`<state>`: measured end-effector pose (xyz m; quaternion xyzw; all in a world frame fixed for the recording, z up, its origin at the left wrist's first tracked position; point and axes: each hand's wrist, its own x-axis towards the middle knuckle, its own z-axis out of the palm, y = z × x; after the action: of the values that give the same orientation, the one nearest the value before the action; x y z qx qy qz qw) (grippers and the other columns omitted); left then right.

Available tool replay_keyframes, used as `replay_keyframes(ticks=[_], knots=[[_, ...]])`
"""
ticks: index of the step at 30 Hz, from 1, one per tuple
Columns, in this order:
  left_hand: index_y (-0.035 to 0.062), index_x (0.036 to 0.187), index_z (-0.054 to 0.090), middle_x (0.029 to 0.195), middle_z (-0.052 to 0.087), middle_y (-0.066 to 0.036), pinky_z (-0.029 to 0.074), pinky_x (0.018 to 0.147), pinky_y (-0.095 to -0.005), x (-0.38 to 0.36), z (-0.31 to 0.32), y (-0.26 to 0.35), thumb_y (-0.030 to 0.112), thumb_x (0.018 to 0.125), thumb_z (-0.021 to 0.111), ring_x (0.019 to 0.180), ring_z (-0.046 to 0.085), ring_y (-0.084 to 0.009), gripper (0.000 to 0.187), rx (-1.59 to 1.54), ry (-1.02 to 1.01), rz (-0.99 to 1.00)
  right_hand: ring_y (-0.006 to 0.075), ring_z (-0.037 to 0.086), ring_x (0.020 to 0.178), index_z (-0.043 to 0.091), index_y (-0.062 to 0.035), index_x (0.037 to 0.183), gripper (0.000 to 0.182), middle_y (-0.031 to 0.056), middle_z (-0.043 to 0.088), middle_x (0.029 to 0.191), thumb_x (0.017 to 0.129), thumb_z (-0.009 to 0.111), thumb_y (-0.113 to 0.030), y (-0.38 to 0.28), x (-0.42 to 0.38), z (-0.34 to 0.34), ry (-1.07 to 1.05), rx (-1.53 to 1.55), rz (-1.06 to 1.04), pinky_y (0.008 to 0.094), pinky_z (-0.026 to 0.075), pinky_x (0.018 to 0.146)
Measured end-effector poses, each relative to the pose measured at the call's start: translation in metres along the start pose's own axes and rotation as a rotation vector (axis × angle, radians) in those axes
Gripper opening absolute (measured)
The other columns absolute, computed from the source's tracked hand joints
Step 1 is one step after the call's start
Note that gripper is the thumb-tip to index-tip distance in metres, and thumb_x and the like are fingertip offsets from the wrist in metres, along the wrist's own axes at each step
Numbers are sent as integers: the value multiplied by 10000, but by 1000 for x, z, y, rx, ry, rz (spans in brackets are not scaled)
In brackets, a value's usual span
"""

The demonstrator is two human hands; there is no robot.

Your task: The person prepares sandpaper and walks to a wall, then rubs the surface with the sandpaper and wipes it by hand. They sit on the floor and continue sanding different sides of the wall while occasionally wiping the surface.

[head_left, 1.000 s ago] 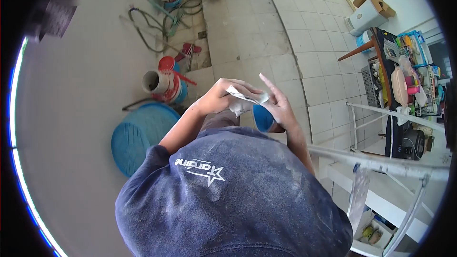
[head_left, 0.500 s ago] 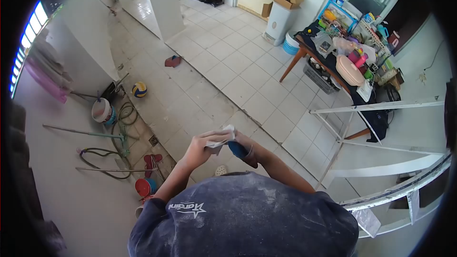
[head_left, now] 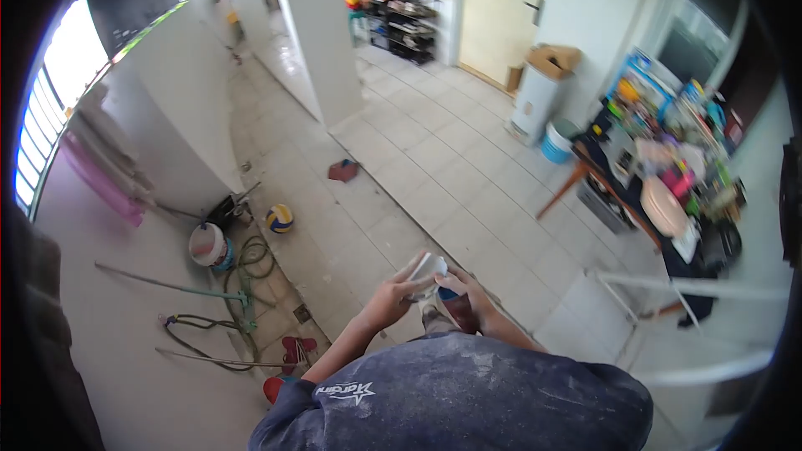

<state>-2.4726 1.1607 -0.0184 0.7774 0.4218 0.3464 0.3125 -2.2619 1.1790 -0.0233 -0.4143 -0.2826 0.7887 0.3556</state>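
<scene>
Our two bare hands come close together just below the middle of the frame. Our left hand [head_left: 388, 302] is nearly closed, its fingers bent around a thin, creased white sheet [head_left: 430, 269]. Our right hand [head_left: 480, 299] is curled narrow at the sheet's other side, fingertips near its lower edge. Just beside that hand sits a dark blue and reddish-brown object [head_left: 458, 307], too blurred for us to name, and we cannot tell whether the hand grips it.

Nearest to us, a dusty navy shirt [head_left: 493, 384] with a white star logo fills the bottom of the frame. At the lower left we see dark red footwear [head_left: 298, 351] on the floor, a green hose [head_left: 255, 259] and a long green-ended pole [head_left: 167, 282]. Above them stand a white bucket [head_left: 206, 244] and, to its right, a blue, yellow and white ball [head_left: 280, 218].

Farther off, a dark red item [head_left: 342, 170] lies on the pale tiles. At the right of the frame, a wooden-legged table [head_left: 576, 179] bears a pale pink oval container [head_left: 664, 206] among heaped goods. Beyond it we see a blue-and-white bucket [head_left: 555, 148], a tall white bin [head_left: 539, 104] topped by an open cardboard box [head_left: 555, 58], and, at the upper middle, a cream door [head_left: 501, 12] and a black shoe rack [head_left: 409, 29].
</scene>
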Motion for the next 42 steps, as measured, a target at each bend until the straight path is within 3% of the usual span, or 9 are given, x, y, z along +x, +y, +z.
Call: replay_keyframes(ticks=[1,4,7,10,14,19,26,36,42], knots=[[72,1244,659,1618,192,-208,484,1002,-396,12,-23,-4,21,799,702,1357,454,-387,449,-191,-118,-85,169,643,882,395,-25,1448,733,121,649,1037,850,771,-218,6,38,-13,42,-11,-1,280,517,735],[12,1326,557,1597,240,-207,443,1029,-391,24,-50,-80,188,873,707,1403,395,-320,508,-725,-24,-148,214,659,1004,310,-38,1506,864,181,657,1135,822,803,-227,-37,108,5,-122,-275,-122,304,535,815],[-17,1431,381,1491,377,-173,413,1043,-386,54,-80,-80,307,918,683,1371,396,-252,678,-1247,401,-508,238,648,1090,263,-52,1535,941,232,638,1215,803,818,-257,-95,167,40,-486,-516,-157,338,527,885],[16,1496,230,1401,434,-156,421,1029,-366,81,-107,-122,319,905,717,1299,455,-233,824,-1050,157,-487,233,655,1078,259,-77,1545,951,218,639,1230,801,817,-272,-123,225,80,-564,-806,-254,339,525,888],[-6,1398,413,1247,578,-115,505,930,-367,113,-142,-171,278,850,783,1076,600,-214,719,-1274,302,-604,272,672,1062,339,-83,1518,871,196,665,1198,827,780,-374,-127,318,105,-667,-962,-253,336,525,875],[16,1234,570,1067,656,-78,528,828,-331,128,-207,-277,106,848,757,979,641,-172,439,-1275,601,-600,298,656,1096,371,-6,1490,1026,220,666,1187,748,793,-576,-143,423,127,-476,-1082,-192,361,500,939],[39,1094,609,939,695,-88,524,637,-293,204,-351,-387,-11,795,761,732,652,-163,339,-1007,757,-774,311,650,1106,504,-6,1390,878,234,663,1183,765,785,-555,-155,511,154,53,-950,-138,380,503,937],[118,1104,505,1014,610,-32,526,938,-544,380,-393,-493,-22,877,609,1023,659,-223,287,-1685,546,-642,273,664,1057,662,12,1171,602,211,692,1113,812,770,-459,-205,564,161,389,-805,-197,362,506,920],[123,974,553,841,613,-22,559,809,-466,477,-378,-531,-58,806,589,830,662,-202,250,-1803,326,-657,253,690,936,660,23,1131,601,202,717,1013,830,734,-492,-255,614,115,494,-805,-210,342,517,854]])
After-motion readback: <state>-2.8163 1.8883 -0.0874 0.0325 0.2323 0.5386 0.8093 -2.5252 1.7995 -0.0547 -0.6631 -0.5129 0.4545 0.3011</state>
